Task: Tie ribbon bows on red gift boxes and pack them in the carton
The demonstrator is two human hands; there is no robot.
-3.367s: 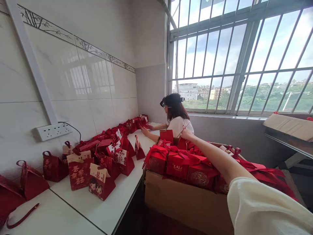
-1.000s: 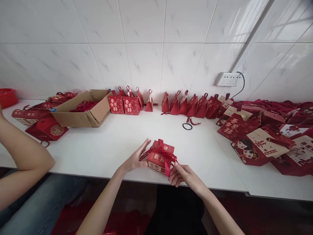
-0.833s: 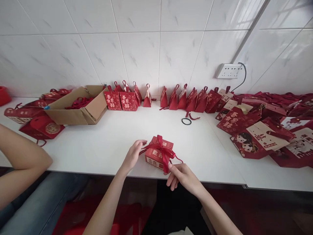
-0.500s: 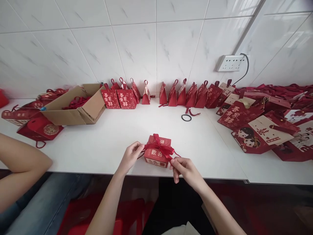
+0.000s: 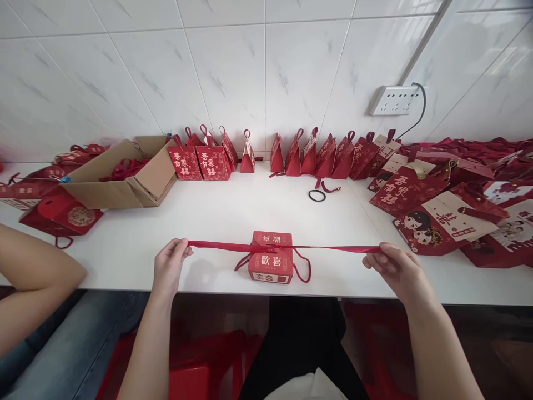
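Note:
A red box (image 5: 271,266) with gold lettering sits near the table's front edge, a twisted cord loop at each side. Across its top runs a red ribbon (image 5: 225,245), stretched nearly straight to both sides and crossing at the middle of the box. My left hand (image 5: 171,261) pinches the ribbon's left end. Its right end is held between the fingers of my right hand (image 5: 393,266). Both hands are off the box, one on either side of it.
A cardboard box (image 5: 120,191) holding red ribbons stands at the left. Small red triangular boxes (image 5: 325,158) line the wall. More red boxes (image 5: 410,191) lie at the right. A black ring (image 5: 317,195) lies mid-table. Another person's arm (image 5: 37,278) rests at the left edge.
The ribbon bow on top of the box has come undone into a straight, taut strip. My left hand has moved left and my right hand has moved right, far apart.

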